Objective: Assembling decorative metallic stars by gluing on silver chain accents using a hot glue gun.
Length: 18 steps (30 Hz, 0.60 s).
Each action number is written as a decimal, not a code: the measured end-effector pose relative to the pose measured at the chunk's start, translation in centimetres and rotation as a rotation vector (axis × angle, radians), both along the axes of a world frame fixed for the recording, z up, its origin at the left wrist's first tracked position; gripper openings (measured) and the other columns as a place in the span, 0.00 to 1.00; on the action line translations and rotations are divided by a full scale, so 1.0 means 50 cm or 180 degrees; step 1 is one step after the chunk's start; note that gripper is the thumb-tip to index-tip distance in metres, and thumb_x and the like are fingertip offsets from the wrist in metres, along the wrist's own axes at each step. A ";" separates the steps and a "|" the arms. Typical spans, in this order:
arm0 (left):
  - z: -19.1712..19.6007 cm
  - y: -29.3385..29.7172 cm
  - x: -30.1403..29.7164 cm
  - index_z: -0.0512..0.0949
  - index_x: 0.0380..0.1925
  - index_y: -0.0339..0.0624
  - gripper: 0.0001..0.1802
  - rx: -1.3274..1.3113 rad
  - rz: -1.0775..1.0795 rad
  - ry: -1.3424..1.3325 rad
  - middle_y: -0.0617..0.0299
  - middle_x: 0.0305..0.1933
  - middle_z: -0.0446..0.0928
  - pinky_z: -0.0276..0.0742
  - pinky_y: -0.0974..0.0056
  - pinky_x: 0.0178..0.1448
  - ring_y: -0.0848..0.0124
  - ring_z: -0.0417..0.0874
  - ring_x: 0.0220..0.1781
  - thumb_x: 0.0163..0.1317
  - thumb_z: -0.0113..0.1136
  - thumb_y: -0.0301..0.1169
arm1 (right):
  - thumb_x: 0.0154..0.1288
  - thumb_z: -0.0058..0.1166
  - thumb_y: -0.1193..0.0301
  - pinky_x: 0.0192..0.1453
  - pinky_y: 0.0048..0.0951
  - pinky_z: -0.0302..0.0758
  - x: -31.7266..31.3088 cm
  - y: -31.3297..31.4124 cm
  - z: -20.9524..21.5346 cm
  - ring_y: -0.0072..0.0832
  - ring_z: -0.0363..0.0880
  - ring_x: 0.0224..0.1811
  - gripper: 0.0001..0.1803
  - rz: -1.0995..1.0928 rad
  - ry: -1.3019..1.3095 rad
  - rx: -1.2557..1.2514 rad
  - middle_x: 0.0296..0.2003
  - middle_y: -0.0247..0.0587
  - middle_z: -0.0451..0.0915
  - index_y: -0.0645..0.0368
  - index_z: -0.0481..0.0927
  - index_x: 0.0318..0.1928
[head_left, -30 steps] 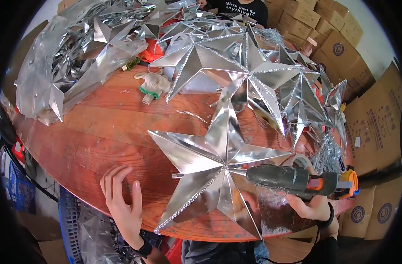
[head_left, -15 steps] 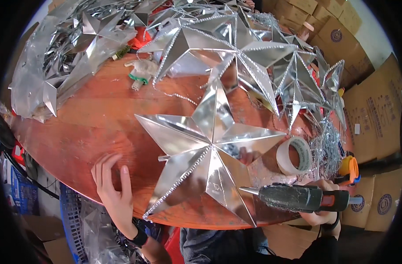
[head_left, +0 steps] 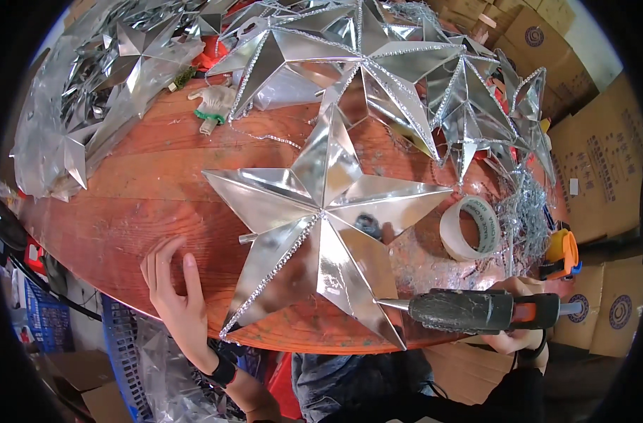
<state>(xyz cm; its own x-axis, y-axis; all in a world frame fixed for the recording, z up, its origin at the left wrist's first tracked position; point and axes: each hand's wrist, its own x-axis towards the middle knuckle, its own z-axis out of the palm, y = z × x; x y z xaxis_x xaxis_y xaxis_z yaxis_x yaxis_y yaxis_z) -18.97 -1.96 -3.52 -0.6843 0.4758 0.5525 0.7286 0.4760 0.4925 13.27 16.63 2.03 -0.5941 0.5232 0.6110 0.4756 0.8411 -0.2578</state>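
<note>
Silver foil star (head_left: 321, 233): five points, faceted, beaded trim along one ridge, lying flat on the desk (head_left: 152, 190). Glue gun (head_left: 476, 310): dark body, orange rear, level, nozzle at the star's lower right point.

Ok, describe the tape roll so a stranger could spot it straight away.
Start at the red-brown wooden table and go to its right end, past the big silver star. The tape roll lies flat there: a pale ring, the only round thing among spiky foil.
</note>
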 end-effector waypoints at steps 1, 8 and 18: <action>0.001 -0.006 0.000 0.75 0.41 0.33 0.10 -0.0028 0.0042 -0.0012 0.56 0.41 0.75 0.67 0.61 0.50 0.62 0.72 0.46 0.65 0.50 0.28 | 0.33 0.63 0.61 0.35 0.32 0.66 -0.003 0.001 0.004 0.31 0.73 0.27 0.18 0.0087 -0.0057 -0.0066 0.25 0.31 0.77 0.54 0.78 0.28; 0.002 -0.008 0.002 0.75 0.40 0.34 0.10 0.0070 0.0094 -0.0348 0.53 0.41 0.75 0.65 0.56 0.55 0.56 0.72 0.48 0.63 0.52 0.29 | 0.31 0.61 0.67 0.29 0.28 0.67 -0.048 -0.042 0.060 0.30 0.72 0.22 0.10 -0.0079 0.0302 -0.0657 0.18 0.35 0.77 0.55 0.83 0.21; -0.005 0.004 -0.002 0.75 0.39 0.33 0.11 -0.0005 0.0100 -0.0230 0.53 0.39 0.76 0.65 0.56 0.54 0.56 0.72 0.46 0.65 0.52 0.32 | 0.39 0.65 0.64 0.32 0.30 0.72 0.081 -0.008 0.084 0.32 0.79 0.25 0.15 0.0750 -0.0718 -0.1306 0.24 0.35 0.81 0.54 0.82 0.31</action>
<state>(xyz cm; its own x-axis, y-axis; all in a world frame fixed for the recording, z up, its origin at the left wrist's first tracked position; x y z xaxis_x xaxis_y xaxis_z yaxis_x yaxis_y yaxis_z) -19.07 -1.75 -3.75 -0.7370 0.4542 0.5005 0.6759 0.4989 0.5425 17.33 16.23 6.23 -0.8177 0.5289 0.2271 0.3674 0.7833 -0.5015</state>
